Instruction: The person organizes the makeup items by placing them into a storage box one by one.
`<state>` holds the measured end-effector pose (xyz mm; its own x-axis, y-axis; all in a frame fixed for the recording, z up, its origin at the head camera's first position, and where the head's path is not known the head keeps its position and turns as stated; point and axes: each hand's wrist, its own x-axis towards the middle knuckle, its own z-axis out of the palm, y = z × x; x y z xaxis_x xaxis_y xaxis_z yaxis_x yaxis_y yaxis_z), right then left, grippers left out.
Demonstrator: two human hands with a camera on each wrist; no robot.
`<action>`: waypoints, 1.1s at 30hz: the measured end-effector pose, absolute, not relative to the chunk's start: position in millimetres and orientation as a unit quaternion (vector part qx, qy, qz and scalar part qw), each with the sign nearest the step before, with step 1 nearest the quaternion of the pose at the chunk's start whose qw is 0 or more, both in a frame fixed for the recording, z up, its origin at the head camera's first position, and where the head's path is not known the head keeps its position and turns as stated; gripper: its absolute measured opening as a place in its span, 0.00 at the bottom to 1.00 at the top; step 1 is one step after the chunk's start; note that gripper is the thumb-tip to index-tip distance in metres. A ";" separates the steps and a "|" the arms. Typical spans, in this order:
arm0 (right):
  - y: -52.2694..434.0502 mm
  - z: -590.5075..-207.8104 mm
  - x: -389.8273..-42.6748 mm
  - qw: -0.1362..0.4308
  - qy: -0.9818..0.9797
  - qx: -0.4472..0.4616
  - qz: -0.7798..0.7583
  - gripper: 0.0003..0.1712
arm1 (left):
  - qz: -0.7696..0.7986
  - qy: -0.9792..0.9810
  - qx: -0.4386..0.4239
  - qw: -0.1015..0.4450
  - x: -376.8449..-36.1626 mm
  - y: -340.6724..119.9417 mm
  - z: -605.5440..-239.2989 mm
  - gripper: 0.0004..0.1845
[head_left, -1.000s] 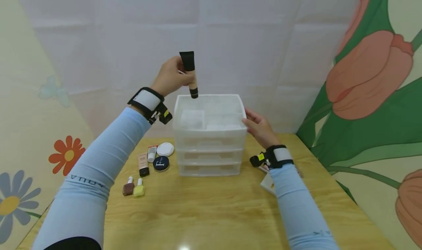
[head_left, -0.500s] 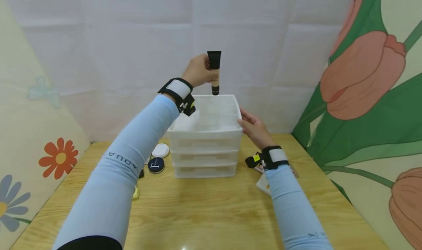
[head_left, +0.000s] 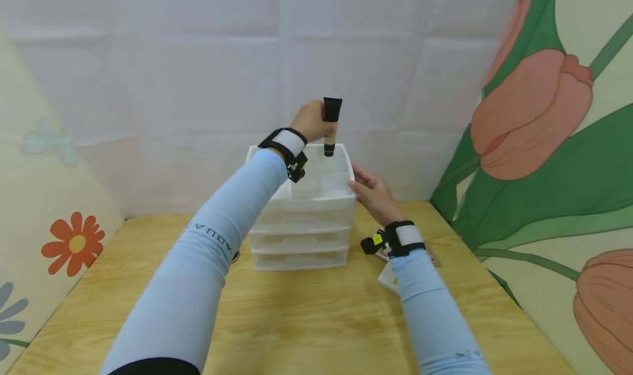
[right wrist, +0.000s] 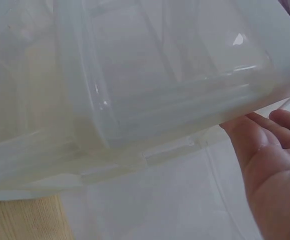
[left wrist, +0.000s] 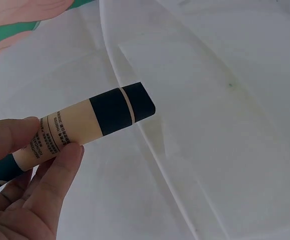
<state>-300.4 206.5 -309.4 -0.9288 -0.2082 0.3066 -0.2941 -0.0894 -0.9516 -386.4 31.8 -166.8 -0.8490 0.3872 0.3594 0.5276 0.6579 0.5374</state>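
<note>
Left grip (head_left: 312,123) is pinching the tube (left wrist: 87,120) over the drawers (head_left: 299,238), toward the table's (head_left: 306,331) far edge — probably light and squishy, so hold mid-body gently — while right grip (head_left: 378,200) rests loosely alongside.

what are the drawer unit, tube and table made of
Drawer unit: probably glossy translucent plastic, given see-through walls and highlights.
Tube: likely plastic, flattened at one end; matte, no bright highlights.
Table: visible grain suggests wood or laminate, apparently smooth.

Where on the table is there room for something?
The table is bare in front of the white drawers, between the left sleeve and right sleeve. The far left looks bare too. A white box crowds the right sleeve; something dark peeks past the left.
</note>
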 end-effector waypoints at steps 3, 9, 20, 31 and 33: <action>205.7 -308.9 -300.0 0.030 -0.674 0.196 0.712 0.32 | -0.317 -0.908 -0.251 0.105 -390.0 35.7 -170.7 0.19; 204.5 -306.9 -300.3 0.030 -0.675 0.199 0.710 0.33 | -0.290 -0.920 -0.245 0.103 -393.1 40.5 -176.7 0.18; 203.9 -309.1 -300.1 0.028 -0.664 0.204 0.719 0.33 | -0.259 -0.933 -0.236 0.086 -390.0 45.7 -188.3 0.16; 200.4 -309.5 -302.6 0.020 -0.649 0.210 0.731 0.33 | -0.254 -0.935 -0.234 0.082 -397.7 45.4 -198.4 0.15; 199.6 -308.7 -302.8 0.020 -0.649 0.211 0.730 0.33 | -0.257 -0.935 -0.231 0.082 -401.0 44.2 -199.0 0.15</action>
<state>-302.8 199.6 -308.7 -0.9098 -0.2461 0.3342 -0.3032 -0.1559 -0.9401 -401.0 44.2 -199.0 -0.8801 0.3898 0.2711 0.4735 0.7617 0.4423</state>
